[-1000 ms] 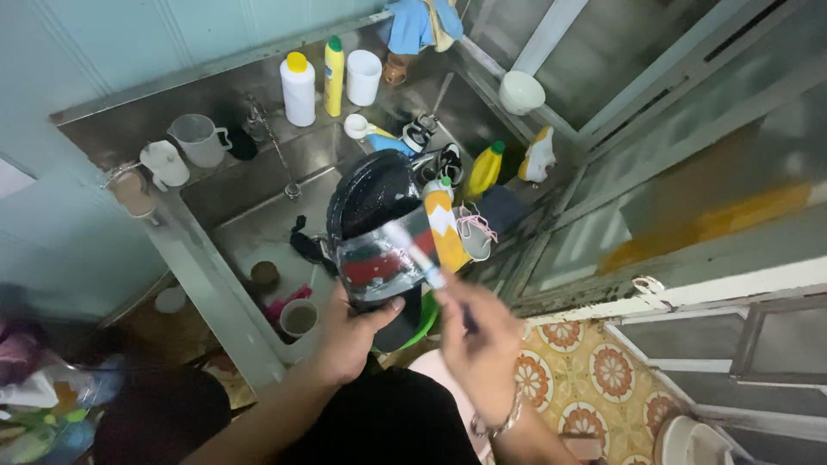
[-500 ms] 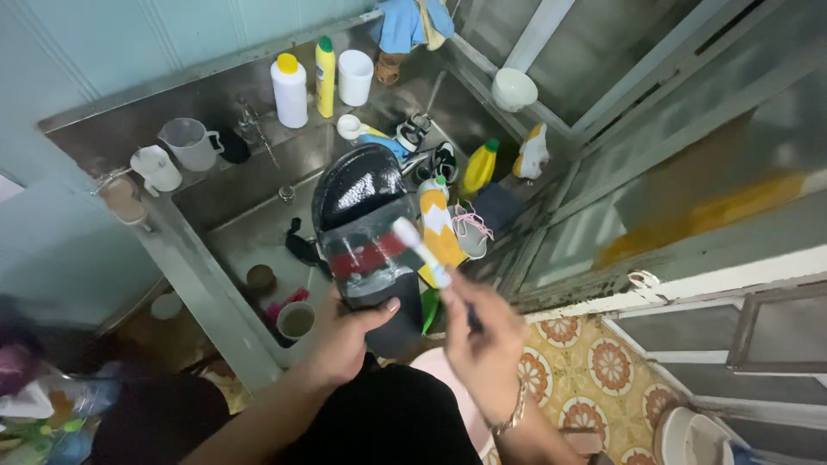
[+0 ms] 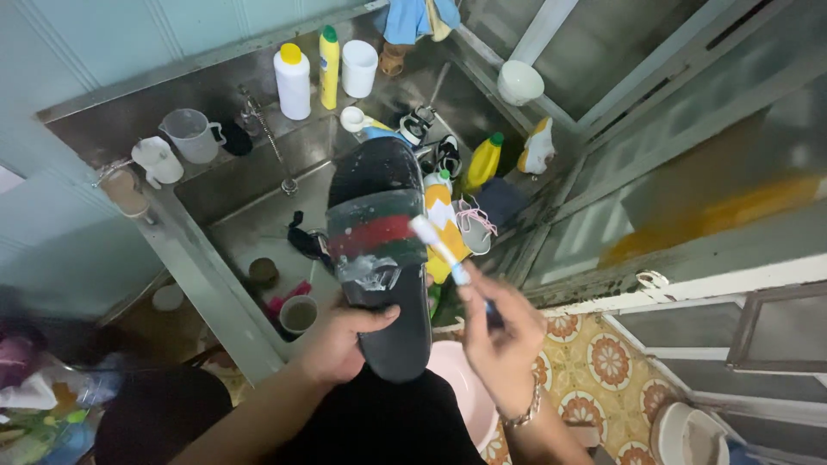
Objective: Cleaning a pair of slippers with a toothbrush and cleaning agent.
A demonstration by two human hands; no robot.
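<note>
While gripping the heel end of a black slide sandal (image 3: 379, 258) from below, left hand (image 3: 340, 340) closed around the sole, thumb pressed across the footbed just under the strap. Sandal held tilted, toe pointing away over the steel sink (image 3: 241, 228), strap banded dark green and red (a wet or foamy patch just below the band). Right hand (image 3: 500, 340) curled shut on the handle of a toothbrush (image 3: 441, 248), fingers bunched, bristle head touching the right edge of the strap. A chain bracelet (image 3: 523, 412) on the right wrist.

Beyond the left hand, in the sink: a small round cup (image 3: 299, 313), a dark rag (image 3: 303, 241), a tap (image 3: 267, 138) rising from the back rim. Farther off on the worktop behind: a white bottle with yellow cap (image 3: 293, 82), a tall yellow bottle with green cap (image 3: 329, 65), a white tub (image 3: 359, 67), a clear measuring jug (image 3: 191, 135). Beyond the right hand: a yellow and white carton (image 3: 446, 226) just behind the toothbrush, a pale shoe with pink laces (image 3: 475, 226), a yellow bottle (image 3: 482, 161). Below both hands, a pink basin (image 3: 461, 387), partly hidden.
</note>
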